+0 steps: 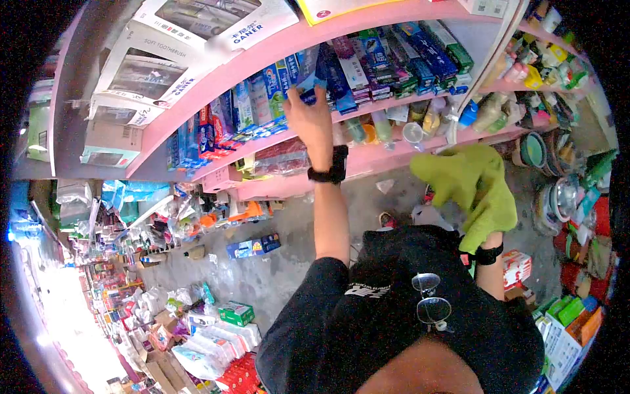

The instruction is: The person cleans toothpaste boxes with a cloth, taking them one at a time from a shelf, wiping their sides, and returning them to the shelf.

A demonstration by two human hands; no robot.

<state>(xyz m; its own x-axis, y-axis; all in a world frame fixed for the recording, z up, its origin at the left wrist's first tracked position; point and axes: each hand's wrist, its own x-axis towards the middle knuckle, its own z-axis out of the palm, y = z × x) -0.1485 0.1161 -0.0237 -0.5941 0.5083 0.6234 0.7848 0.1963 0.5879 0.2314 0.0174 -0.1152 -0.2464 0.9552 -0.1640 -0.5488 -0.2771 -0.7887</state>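
Observation:
My left hand (307, 113) reaches up to the pink shelf, its fingers closed on a blue toothpaste box (311, 83) in the row. Tightly packed toothpaste boxes (374, 49) in blue, purple and green stand to the right of it. More toothpaste boxes (243, 105) stand to the left. A yellow-green cloth (469, 184) hangs over my right hand (489, 236), which is held low at my right side. The cloth covers the fingers; it drapes from that hand towards the shelf.
White toothbrush cartons (147, 65) sit on the upper pink shelf (275, 47). Below are cups (413, 133) and bottles. A blue box (253, 246) lies on the grey floor (295, 259). Stacked goods (213, 345) fill the lower left; basins (561, 197) stand at right.

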